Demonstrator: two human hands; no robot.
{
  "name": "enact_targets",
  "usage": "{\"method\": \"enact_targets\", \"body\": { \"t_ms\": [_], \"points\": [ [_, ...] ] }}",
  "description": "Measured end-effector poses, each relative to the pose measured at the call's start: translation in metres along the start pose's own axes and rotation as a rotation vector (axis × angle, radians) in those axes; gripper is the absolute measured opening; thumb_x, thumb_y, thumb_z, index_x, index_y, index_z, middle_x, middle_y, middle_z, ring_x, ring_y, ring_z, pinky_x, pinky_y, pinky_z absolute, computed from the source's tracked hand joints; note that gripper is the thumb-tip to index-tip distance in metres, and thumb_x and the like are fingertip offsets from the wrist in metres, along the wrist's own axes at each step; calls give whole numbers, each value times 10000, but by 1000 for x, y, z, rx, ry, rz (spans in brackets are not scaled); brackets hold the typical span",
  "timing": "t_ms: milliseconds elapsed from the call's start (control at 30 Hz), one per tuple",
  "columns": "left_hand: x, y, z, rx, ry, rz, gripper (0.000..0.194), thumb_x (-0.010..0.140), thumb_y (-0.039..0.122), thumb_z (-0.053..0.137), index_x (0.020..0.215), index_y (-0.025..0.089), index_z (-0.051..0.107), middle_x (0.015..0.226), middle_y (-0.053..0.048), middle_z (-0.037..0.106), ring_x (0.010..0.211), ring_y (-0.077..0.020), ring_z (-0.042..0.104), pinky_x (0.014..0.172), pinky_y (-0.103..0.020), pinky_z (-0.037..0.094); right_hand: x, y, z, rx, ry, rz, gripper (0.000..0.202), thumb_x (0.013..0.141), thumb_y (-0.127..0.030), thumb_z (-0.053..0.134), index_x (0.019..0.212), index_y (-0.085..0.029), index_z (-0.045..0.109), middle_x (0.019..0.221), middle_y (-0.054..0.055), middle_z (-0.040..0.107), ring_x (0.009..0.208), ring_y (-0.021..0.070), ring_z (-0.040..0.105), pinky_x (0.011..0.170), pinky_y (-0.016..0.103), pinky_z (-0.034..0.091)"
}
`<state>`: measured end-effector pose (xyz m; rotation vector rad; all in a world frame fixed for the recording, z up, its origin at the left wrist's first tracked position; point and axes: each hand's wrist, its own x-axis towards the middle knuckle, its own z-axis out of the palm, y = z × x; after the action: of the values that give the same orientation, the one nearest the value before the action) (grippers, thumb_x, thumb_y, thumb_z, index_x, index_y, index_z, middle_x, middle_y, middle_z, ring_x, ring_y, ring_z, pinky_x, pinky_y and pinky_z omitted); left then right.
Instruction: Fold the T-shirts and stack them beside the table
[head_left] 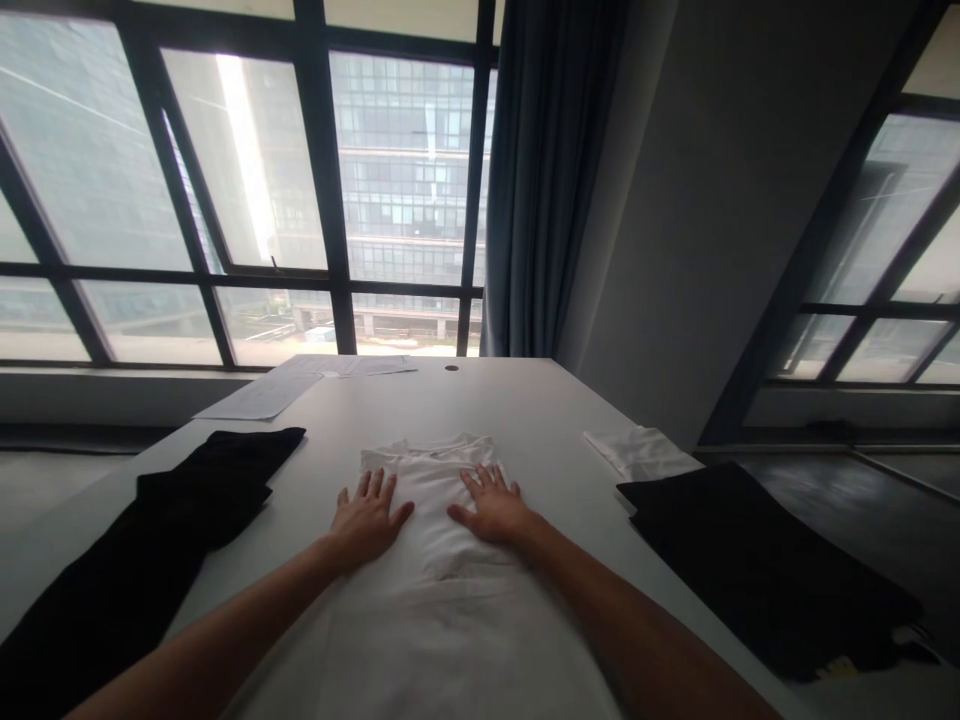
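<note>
A white shirt (431, 540) lies on the table in front of me, its neckline at the far end and its lower part spreading toward me. On its left side my left hand (370, 515) rests flat, fingers spread. My right hand (495, 505) lies on the right side of the shirt in the same way, palm down with fingers apart. Neither hand grips the cloth. Small wrinkles show in the fabric between and below the hands.
The white table (450, 400) reaches to the windows. Black clothing (150, 540) lies at the left. At the right are a black folded item (757, 570) and a white cloth (641, 452). Paper sheets (262, 390) lie at the far left, near a round table hole (451, 368).
</note>
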<state>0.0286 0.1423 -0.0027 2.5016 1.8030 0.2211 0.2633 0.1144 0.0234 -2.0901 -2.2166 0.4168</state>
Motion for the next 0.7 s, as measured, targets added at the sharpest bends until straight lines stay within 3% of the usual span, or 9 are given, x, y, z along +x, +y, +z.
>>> {"method": "enact_targets", "body": {
  "t_ms": [133, 333, 433, 500, 567, 633, 700],
  "points": [
    [10, -12, 12, -24, -30, -1, 832, 925, 687, 219, 1551, 143, 282, 1634, -165, 198, 1511, -350, 143, 1175, -584, 150, 9, 7, 15, 28, -2, 0, 877, 871, -793, 270, 1584, -302, 139, 1667, 51, 18, 1512, 349, -59, 1153, 638, -5],
    [59, -18, 2, -32, -69, 7, 811, 933, 643, 275, 1544, 110, 287, 1626, -191, 189, 1509, -338, 144, 1191, -523, 163, 50, 9, 2, -28, 57, -9, 804, 919, -723, 266, 1578, -267, 198, 1661, 72, 93, 1519, 313, 24, 1186, 555, 8],
    [61, -22, -7, -33, -61, 10, 737, 961, 556, 281, 1536, 95, 297, 1623, -189, 201, 1508, -312, 163, 1197, -501, 178, 46, 7, -3, -43, 93, -37, 709, 968, -624, 266, 1561, -235, 270, 1650, 93, 157, 1516, 303, 76, 1187, 549, 12],
    [44, -30, -14, -50, -16, 54, 659, 979, 488, 269, 1533, 135, 313, 1633, -142, 211, 1515, -276, 156, 1209, -494, 159, 29, 14, -3, -28, 133, -99, 618, 992, -522, 294, 1542, -242, 320, 1639, 86, 212, 1511, 298, 115, 1183, 567, 35],
    [14, -40, -21, -121, 63, 180, 571, 978, 448, 294, 1478, 204, 422, 1613, -90, 310, 1497, -256, 239, 1209, -494, 187, 3, 29, -3, -2, 188, -183, 535, 982, -384, 362, 1497, -247, 411, 1601, 83, 319, 1485, 273, 218, 1186, 547, 108],
    [-25, -48, -30, -243, 111, 345, 449, 963, 390, 345, 1299, 255, 610, 1495, -72, 512, 1389, -246, 437, 1166, -462, 318, -25, 49, -4, 21, 230, -239, 490, 918, -236, 433, 1394, -224, 549, 1513, 95, 460, 1408, 237, 373, 1173, 462, 229],
    [-64, -51, -39, -323, 49, 432, 366, 923, 287, 403, 1137, 280, 699, 1390, -58, 612, 1298, -231, 529, 1116, -420, 406, -49, 69, -6, 53, 244, -265, 494, 830, -110, 458, 1276, -200, 652, 1420, 101, 553, 1320, 215, 478, 1128, 388, 331]
  ]
}}
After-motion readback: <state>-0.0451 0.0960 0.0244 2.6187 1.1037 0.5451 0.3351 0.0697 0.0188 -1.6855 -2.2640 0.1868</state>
